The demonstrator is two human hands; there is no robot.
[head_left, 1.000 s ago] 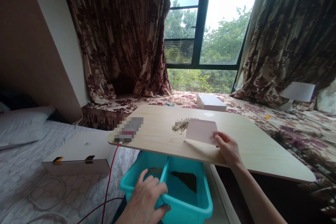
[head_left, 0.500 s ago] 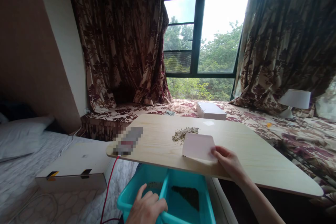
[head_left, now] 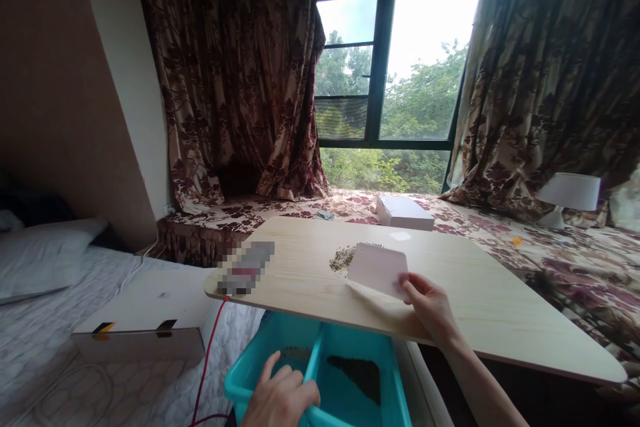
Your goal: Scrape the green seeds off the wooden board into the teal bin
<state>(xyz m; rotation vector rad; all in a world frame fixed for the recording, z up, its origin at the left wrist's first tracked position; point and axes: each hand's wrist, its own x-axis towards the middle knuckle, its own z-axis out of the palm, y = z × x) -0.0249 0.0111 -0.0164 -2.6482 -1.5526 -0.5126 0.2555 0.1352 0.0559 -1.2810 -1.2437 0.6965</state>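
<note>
Pinched at its right corner, a thin, pale plastic-looking sheet [head_left: 379, 269] with rounded corners is held in my right hand [head_left: 427, 300]. It is tilted above the wooden tabletop [head_left: 295, 267], with its lower edge lifted off. Partly hidden behind the sheet lies a pile of small greenish-brown grains [head_left: 342, 259]. Below the table's near edge, my left hand [head_left: 283, 392] grips the divider of a turquoise two-compartment bin [head_left: 313, 363], index finger stretched out. Dark grains [head_left: 360, 377] fill part of its right compartment; a few specks show in the left.
A blurred-out device [head_left: 247, 268] with a red cable [head_left: 213, 340] lies at the table's left end. A white box [head_left: 145, 313] sits on the bed to the left. Behind the table are another white box [head_left: 404, 212] and a lamp [head_left: 570, 192].
The pale sheet has risen off the tabletop and tilted, with my right hand moving slightly up. My left hand stays on the bin. The view has shifted slightly.
</note>
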